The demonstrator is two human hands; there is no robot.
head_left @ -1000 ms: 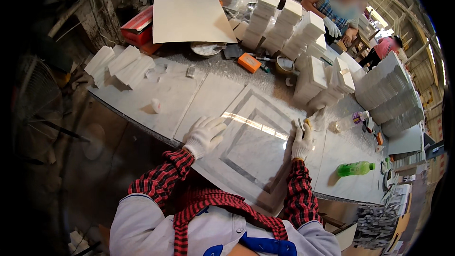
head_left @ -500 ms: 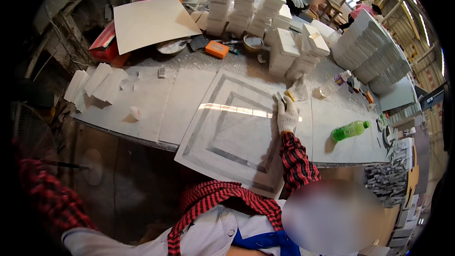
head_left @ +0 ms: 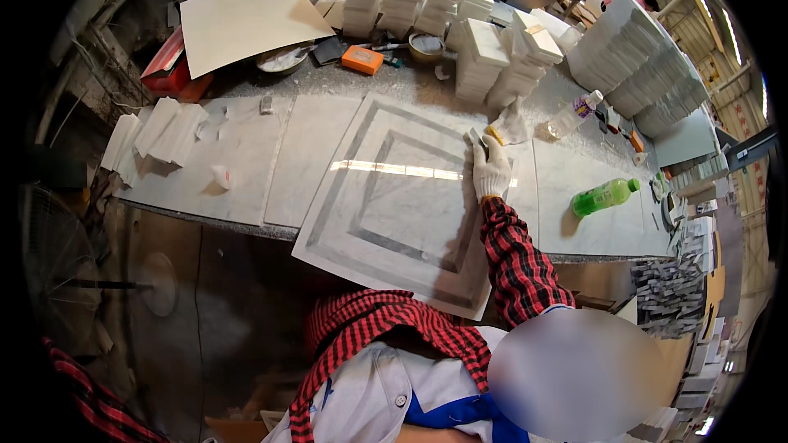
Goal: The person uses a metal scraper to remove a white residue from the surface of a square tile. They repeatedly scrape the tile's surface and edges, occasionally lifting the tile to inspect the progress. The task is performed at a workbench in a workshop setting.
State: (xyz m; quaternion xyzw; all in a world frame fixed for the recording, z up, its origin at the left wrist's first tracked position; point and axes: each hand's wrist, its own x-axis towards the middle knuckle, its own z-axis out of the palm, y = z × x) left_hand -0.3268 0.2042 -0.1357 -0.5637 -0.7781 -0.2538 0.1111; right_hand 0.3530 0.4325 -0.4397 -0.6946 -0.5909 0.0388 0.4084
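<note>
A large pale stone panel [head_left: 410,197] with two grey inlaid frame bands lies on the workbench, its near edge jutting past the bench front. My right hand [head_left: 492,171], in a white knitted glove, is at the panel's far right side. Its fingers are closed around a small flat grey piece [head_left: 474,139], whose kind I cannot make out. Just beyond the fingertips lies a crumpled white glove with a yellow cuff [head_left: 510,125]. Of my left arm only the red-and-black plaid sleeve [head_left: 94,398] shows at the lower left; that hand is outside the picture.
Several stacks of white tiles [head_left: 483,61] line the far side, with taller stacks [head_left: 636,61] at right. A green drink bottle [head_left: 606,197] and a clear bottle [head_left: 573,115] lie right of the panel. Leftward are an orange box [head_left: 362,60], a cream board [head_left: 250,26] and white strips [head_left: 168,131].
The whole view has shifted slightly. My left sleeve has dropped toward the lower left edge, while my right hand stays at the panel's right side with the grey piece.
</note>
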